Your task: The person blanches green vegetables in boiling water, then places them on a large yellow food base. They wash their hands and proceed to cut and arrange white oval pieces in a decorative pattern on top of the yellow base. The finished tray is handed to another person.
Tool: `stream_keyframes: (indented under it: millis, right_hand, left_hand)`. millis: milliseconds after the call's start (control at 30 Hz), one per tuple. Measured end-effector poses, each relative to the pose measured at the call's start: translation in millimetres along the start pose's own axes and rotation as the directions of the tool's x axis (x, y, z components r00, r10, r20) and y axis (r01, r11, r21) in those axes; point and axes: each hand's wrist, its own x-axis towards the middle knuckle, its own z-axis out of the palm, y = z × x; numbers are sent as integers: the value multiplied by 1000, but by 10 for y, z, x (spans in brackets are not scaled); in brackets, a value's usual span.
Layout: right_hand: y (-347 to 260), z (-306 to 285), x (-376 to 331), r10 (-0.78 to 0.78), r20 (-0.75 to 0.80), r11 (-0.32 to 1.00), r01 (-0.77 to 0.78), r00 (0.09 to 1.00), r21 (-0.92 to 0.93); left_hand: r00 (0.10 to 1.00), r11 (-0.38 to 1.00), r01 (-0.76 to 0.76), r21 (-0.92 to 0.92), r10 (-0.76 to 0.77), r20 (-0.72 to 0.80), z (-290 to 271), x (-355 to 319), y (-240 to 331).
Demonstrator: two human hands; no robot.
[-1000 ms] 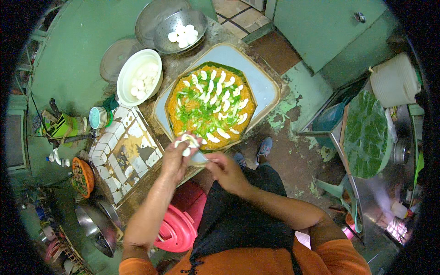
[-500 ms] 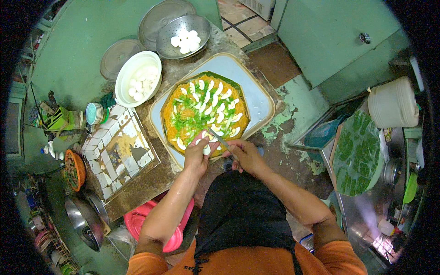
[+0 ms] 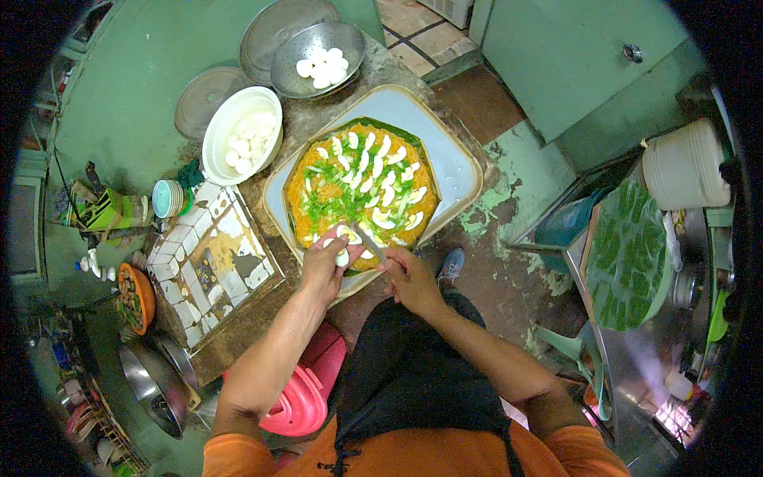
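My left hand [image 3: 321, 266] is closed around a peeled boiled egg [image 3: 342, 257], with a cut piece showing its yolk near the fingertips. In my right hand [image 3: 413, 282] is a knife [image 3: 369, 245], its blade angled up and left against the egg. Both hands hover over the near edge of a large round dish of orange noodles [image 3: 299, 208]. Chopped green leaves [image 3: 324, 205] and many egg slices [image 3: 377, 167] lie on top of the noodles. Green leaf lines the dish's rim, and a pale blue tray [image 3: 453, 171] sits under it.
A white bowl [image 3: 208, 151] of peeled eggs in liquid and a metal colander [image 3: 350, 44] with more eggs stand beyond the tray. To the left is a broken-tiled counter [image 3: 187, 314]. A pink plastic stool [image 3: 306, 401] sits below; leaf-covered work [image 3: 628, 254] lies on the right.
My hands have shifted slightly left relative to the dish, still holding egg and knife. The whole view has moved a little, and a shoe now shows beside my right forearm.
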Motion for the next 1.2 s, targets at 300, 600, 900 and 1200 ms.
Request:
stream_keyframes:
  millis: [300,600,900,1200]
  right_hand:
    - [93,249,-273,-96,45,990,91,994,108]
    - [121,574,-69,63,-38,950,-48,997,310]
    - [17,753,-293,62,66,877,-86,996,474]
    - [-84,1006,-6,227,28,642,-171,973,747]
  left_hand:
    - [995,995,36,94,-45,93,-109,21,101]
    - [996,972,65,224,-78,49,-230,92,308]
    - [989,965,91,245,-117,94,-225,4,479]
    - [998,933,44,358,-54,17,-363,184,504]
